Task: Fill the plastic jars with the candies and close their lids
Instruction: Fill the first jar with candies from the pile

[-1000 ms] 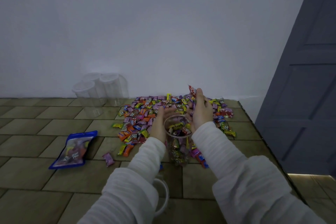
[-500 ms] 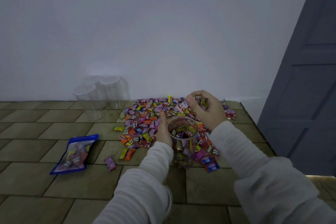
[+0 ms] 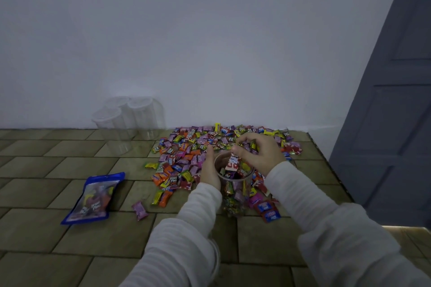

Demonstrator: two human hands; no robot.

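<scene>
Head view: I see the left hand (image 3: 210, 171) wrapped round the left side of a clear jar (image 3: 234, 190), part full, standing on the tiled floor (image 3: 70, 163) at the near edge of the candy pile (image 3: 186, 151). Right hand (image 3: 261, 155), over the jar mouth, fingers curled, pinches candies (image 3: 234, 161). Three empty jars (image 3: 126, 121) stand far left by the wall; a blue bag (image 3: 94, 198) lies near left.

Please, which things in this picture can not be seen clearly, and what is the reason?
- Head view: the left hand holds the open jar; its fingers lie behind the jar wall, unseen.
- How many candies the right hand grips: its curled fingers hide them.
- Whether the three empty jars by the wall carry lids: clear plastic, dim light.
- The blue pouch: small print too blurred to read.
- A whitish curved thing under the left sleeve: mostly covered.
</scene>
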